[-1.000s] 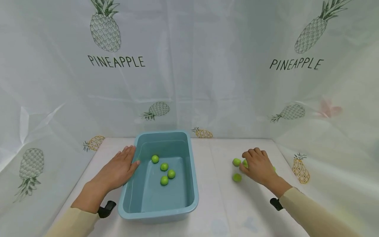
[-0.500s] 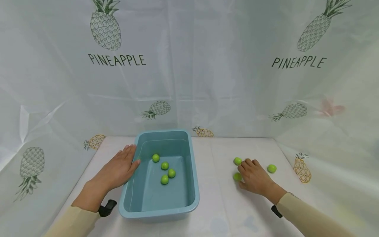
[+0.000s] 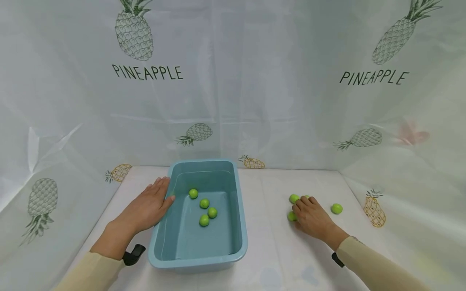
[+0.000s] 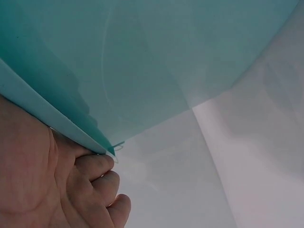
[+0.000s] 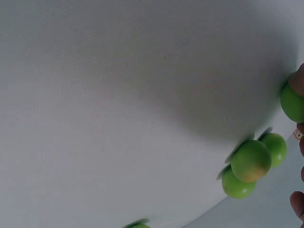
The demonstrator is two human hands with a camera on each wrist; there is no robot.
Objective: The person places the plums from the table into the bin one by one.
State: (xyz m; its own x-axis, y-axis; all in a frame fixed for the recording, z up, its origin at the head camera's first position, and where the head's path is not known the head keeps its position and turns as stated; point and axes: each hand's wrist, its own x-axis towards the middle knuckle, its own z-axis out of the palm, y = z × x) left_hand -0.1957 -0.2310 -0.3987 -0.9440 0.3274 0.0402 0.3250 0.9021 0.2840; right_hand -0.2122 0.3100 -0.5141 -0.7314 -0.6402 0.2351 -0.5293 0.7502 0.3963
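At left, our bare left hand (image 3: 145, 210) extends its fingers farward; at right, our bare right hand (image 3: 313, 218) curls its fingers.

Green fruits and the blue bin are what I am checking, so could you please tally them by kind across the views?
Green fruits: 9 (4 in the bin, 5 outside it, as the right wrist view shows)
Blue bin: 1
Total: 10
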